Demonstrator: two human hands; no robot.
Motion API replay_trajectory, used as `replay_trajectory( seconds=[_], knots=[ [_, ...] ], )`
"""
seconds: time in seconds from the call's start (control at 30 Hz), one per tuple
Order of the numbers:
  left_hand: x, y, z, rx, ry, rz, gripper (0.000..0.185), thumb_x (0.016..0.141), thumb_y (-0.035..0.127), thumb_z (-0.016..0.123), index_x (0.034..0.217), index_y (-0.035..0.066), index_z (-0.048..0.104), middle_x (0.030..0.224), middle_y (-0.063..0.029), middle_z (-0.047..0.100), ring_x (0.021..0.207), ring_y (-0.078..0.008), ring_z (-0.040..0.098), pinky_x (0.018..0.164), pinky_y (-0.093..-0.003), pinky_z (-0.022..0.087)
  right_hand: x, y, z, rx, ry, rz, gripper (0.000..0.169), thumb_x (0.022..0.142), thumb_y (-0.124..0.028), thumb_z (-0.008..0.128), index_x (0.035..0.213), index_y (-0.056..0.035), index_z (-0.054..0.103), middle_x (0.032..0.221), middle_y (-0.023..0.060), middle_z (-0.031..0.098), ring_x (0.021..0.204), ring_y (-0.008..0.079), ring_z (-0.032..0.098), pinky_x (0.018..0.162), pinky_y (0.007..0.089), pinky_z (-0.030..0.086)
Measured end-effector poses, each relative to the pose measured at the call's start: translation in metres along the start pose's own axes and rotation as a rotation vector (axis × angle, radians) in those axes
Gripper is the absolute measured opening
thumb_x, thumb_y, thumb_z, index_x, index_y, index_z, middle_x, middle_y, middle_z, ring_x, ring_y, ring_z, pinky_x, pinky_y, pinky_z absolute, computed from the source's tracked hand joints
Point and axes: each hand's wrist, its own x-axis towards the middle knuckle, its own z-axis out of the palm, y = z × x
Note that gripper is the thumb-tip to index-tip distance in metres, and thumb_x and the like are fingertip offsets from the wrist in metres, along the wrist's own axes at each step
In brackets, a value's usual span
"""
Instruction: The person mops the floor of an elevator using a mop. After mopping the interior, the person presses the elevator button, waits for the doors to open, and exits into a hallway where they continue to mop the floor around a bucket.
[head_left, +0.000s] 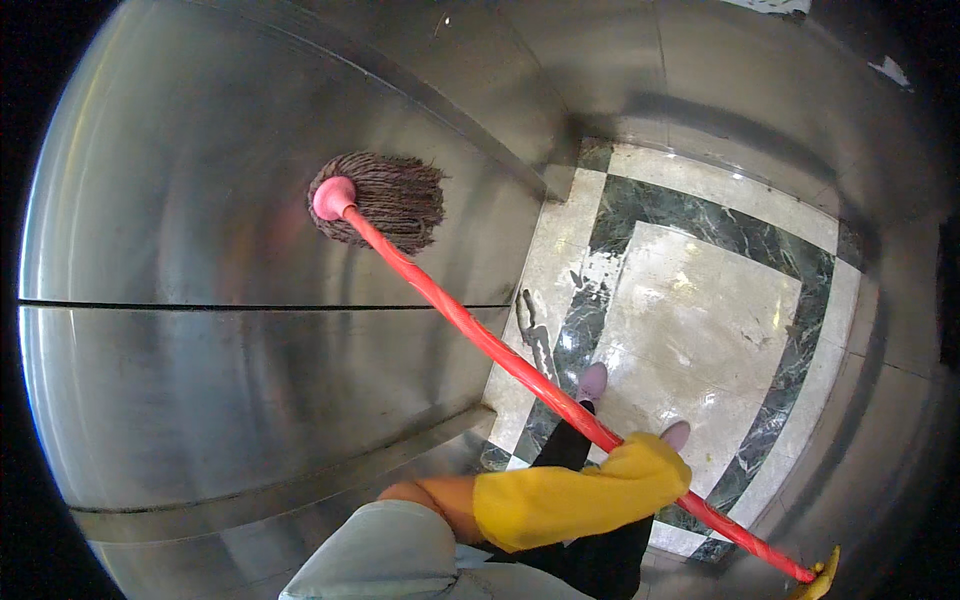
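A string mop with a dark, damp-looking brown-grey head (397, 199) is raised against a brushed metal door panel (247, 210). Its pink socket (334, 197) joins a long red handle (487, 337) that slants down to the right. My left hand (651, 466), in a long yellow rubber glove, is closed around the handle's lower half. At the far end of the handle, my right hand (823, 577) in a yellow glove grips the tip; much of it is cut off by the picture's edge. The strands lie flat and point to the right.
Two metal panels meet at a narrow dark seam (262, 306). Metal walls (720, 82) enclose a small elevator-like space. The floor has pale tiles (697, 315) with a dark green marbled border (750, 240). A wet streak (534, 334) lies near the panel's foot, close to my pink shoes (592, 382).
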Motion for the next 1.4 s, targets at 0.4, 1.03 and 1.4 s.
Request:
replay_trajectory(
  seconds=[0.4, 1.03, 1.4],
  knots=[
    [0.032, -0.043, 0.089, -0.322, -0.358, -0.171, 0.013, 0.073, 0.021, 0.062, 0.080, 0.011, 0.068, 0.077, -0.0141, 0.066, 0.075, -0.0343, 0.065, 0.063, -0.0482, 0.049, 0.059, 0.041, -0.032, -0.696, 0.062, -0.254, 0.047, 0.078, -0.020, 0.065, 0.124, -0.0171, 0.054, 0.111, 0.0100, 0.061, 0.088, 0.0264, 0.062, 0.078, 0.0416, 0.053],
    [-0.004, -0.007, 0.046, -0.225, -0.366, 0.041, 0.015, 0.077, 0.023, 0.057, 0.079, 0.011, 0.065, 0.071, -0.0128, 0.064, 0.069, -0.0316, 0.065, 0.057, -0.0461, 0.049, -0.016, -0.039, 0.014, -0.424, 0.211, -0.048, 0.037, 0.084, -0.027, 0.054, 0.120, -0.0167, 0.057, 0.110, 0.0071, 0.057, 0.098, 0.0251, 0.055, 0.079, 0.0435, 0.052],
    [0.008, -0.031, 0.084, -0.191, -0.402, -0.021, 0.015, 0.074, 0.026, 0.061, 0.081, 0.014, 0.067, 0.076, -0.0114, 0.065, 0.074, -0.0314, 0.065, 0.064, -0.0459, 0.049, 0.016, 0.012, 0.005, -0.271, 0.196, -0.005, 0.034, 0.085, -0.025, 0.058, 0.116, -0.0094, 0.060, 0.092, 0.0122, 0.064, 0.071, 0.0248, 0.060, 0.060, 0.0356, 0.053]
  ],
)
